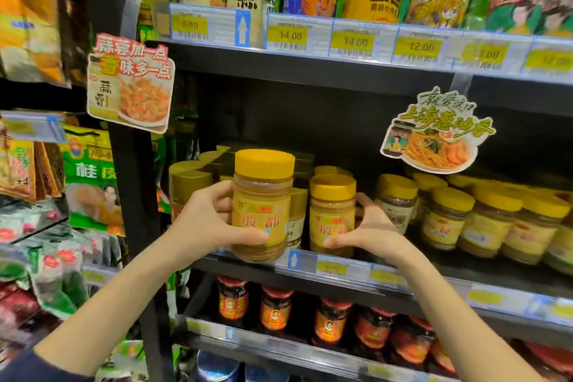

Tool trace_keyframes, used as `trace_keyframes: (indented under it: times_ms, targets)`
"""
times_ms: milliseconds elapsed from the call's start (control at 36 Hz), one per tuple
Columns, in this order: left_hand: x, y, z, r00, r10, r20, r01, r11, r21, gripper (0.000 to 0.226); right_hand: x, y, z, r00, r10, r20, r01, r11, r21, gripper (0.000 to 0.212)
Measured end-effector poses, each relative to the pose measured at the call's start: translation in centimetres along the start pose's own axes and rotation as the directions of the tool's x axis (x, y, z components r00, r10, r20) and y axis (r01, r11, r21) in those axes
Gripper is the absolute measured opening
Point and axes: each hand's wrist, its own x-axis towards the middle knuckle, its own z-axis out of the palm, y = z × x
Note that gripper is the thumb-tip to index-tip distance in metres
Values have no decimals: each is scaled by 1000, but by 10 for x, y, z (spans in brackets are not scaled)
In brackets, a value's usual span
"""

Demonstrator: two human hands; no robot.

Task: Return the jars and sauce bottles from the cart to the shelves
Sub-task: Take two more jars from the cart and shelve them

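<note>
Gold-lidded jars (189, 183) stand at the left end of the middle shelf (434, 284). Left hand (210, 226) grips the held jar (262, 205), which lies at 3 o'clock of the palm. It is upright, long axis vertical, base over the shelf's front lip. At its 3 o'clock a matching shelf jar (332, 214) stands on the shelf. Right hand (369, 229) cups it, thumb in front, fingers curled behind. Judgement: the slot lies at 12 o'clock of the held jar, so the left hand should push straight in.
</note>
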Motion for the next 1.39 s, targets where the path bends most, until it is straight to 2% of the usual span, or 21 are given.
trace_keyframes:
  times_ms: [278,361,444,556,667,778,861,917,1000,1083,1167,1306,1389]
  targets:
    - [-3,3,10,1000,6,18,-7,999,40,76,7,2,-4,992,-36,121,34,999,12,87]
    - [-2,3,14,999,7,36,-7,1000,26,74,6,7,-3,992,-39,118,40,999,-8,95]
    - [1,3,19,998,6,62,-6,1000,6,81,8,12,-1,996,-6,84,8,1000,-25,107]
    - [4,3,28,997,2,78,-1,1000,-8,86,11,13,4,999,5,50,-2,998,-58,112]
    - [6,4,36,995,-6,100,6,1000,4,85,11,11,7,999,18,45,-15,998,-61,106]
    - [8,6,45,994,-5,108,3,1000,22,81,4,5,-2,996,32,78,-35,999,28,95]
    - [11,9,52,994,-9,112,6,1000,26,76,-8,-4,-22,1000,13,10,-14,985,173,105]
    - [14,11,58,993,-12,117,10,1000,18,73,-20,-12,-38,998,-42,-57,58,947,315,94]
    - [18,14,71,991,-11,131,10,1000,5,73,-39,-22,-60,987,-132,-89,157,900,405,75]
    - [22,13,87,987,-23,156,25,1000,-12,77,-51,-29,-67,985,-170,-20,165,913,373,73]
    - [25,13,104,981,-20,195,22,1000,-10,80,-56,-31,-63,986,-166,14,155,946,285,83]
    - [26,19,125,973,20,231,-20,1000,-3,77,-64,-30,-62,982,-178,-62,187,957,224,82]
    - [28,18,132,972,37,231,-40,999,8,80,-67,-29,-63,976,-180,-125,206,947,246,76]
